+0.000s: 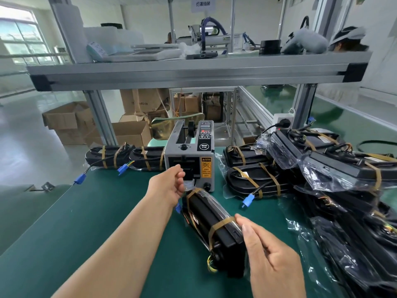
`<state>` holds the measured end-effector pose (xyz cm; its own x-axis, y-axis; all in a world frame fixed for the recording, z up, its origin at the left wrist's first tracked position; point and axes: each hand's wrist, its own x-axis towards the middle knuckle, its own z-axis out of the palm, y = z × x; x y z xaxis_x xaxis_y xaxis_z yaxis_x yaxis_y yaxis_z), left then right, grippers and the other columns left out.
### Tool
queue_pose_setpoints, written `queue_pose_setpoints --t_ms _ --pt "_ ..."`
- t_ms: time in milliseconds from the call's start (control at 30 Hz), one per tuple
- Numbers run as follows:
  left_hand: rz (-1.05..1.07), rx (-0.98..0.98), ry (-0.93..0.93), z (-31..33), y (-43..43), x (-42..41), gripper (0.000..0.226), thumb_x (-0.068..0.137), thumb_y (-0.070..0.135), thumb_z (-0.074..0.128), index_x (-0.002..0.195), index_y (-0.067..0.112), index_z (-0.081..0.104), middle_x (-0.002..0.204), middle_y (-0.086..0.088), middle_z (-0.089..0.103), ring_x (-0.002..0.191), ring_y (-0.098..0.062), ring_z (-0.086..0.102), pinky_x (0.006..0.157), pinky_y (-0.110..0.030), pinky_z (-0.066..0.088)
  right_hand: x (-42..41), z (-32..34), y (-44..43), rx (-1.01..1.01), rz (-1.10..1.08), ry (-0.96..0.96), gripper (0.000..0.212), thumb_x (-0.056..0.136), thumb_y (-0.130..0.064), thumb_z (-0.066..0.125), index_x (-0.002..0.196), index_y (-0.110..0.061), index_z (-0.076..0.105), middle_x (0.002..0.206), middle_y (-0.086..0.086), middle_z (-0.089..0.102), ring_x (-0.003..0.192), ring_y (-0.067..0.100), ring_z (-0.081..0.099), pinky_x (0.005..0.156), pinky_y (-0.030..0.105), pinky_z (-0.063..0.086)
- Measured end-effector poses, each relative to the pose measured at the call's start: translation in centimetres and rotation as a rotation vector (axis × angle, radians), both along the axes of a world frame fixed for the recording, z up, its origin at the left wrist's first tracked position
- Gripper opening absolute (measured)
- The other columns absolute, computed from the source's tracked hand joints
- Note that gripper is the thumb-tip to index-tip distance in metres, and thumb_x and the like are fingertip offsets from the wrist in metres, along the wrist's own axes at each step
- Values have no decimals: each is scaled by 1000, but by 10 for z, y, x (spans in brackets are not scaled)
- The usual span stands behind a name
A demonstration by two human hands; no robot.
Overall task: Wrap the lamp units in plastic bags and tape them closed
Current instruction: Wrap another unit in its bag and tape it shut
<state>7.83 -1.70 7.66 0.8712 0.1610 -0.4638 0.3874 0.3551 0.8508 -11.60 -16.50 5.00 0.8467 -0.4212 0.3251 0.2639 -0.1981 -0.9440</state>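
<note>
Lamp unit touched by R hand, L hand at dispenser front

Left hand: arm extended toward the far edge of the bench, fingers loosely curled. Right hand: nearer the near edge, fingers straight, together.

A: tabletop colour?
B: dark green. lamp unit black, tan tape bands.
A: dispenser?
B: grey, black panel, yellow caution label. connectors blue.
</note>
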Motion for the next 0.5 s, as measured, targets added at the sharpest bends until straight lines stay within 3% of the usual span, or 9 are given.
queue_pose_setpoints --t_ms 133,267,333,400,500 --pt "-18 -58 67 -1 -5 14 26 98 24 62 75 14 57 57 7 49 31 0 40 32 -11 29 0 0 0 69 1 14 32 78 -39 56 95 -26 81 91 -25 76 91 -11 68 79 0 45" --pt "44 -96 94 0 -12 21 21 95 19 65 76 12 59 43 6 52 29 -1 45 31 -11 30 2 -1 1 92 12 34 33 79 -40 55 94 -26 81 90 -22 76 91 -9 69 82 3 47" --pt "105 -109 101 0 -15 24 8 93 17 66 91 11 61 48 4 55 33 -2 47 32 -12 31 2 -1 0 88 -1 22 32 80 -38 56 93 -25 81 89 -23 76 90 -10 69 81 2 46" --pt "154 -117 88 0 -18 24 12 92 15 65 101 14 58 56 4 54 39 -4 45 33 -12 30 2 0 -1 104 2 27 31 81 -38 55 92 -26 81 86 -24 76 88 -11 69 80 0 45" --pt "212 -114 -11 3 -19 13 9 88 11 63 91 15 55 58 5 50 43 -5 41 35 -16 28 3 2 -3 107 15 44 29 82 -38 53 89 -29 79 84 -26 75 88 -13 68 78 -1 43"
